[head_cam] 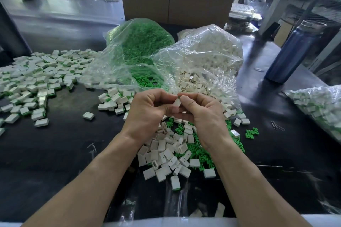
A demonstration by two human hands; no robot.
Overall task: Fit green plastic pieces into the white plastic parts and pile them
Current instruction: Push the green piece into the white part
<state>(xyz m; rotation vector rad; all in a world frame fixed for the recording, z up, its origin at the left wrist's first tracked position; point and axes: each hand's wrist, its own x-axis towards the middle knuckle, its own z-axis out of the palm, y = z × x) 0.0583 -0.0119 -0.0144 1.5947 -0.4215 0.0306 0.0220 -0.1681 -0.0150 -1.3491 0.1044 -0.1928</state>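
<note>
We pinch one white part (177,102) between our left hand (147,110) and right hand (203,114), hands together. Bags of green pieces (140,42) and white parts (208,51) crowd twelve o'clock; a blue bottle (291,53) stands at two.

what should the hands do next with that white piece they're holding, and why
Probably toss it left onto the spread pile of finished white-and-green parts, if the green insert is seated, which fingers hide. Both the left hand and right hand pinch one small white plastic part above the loose pieces.
</note>
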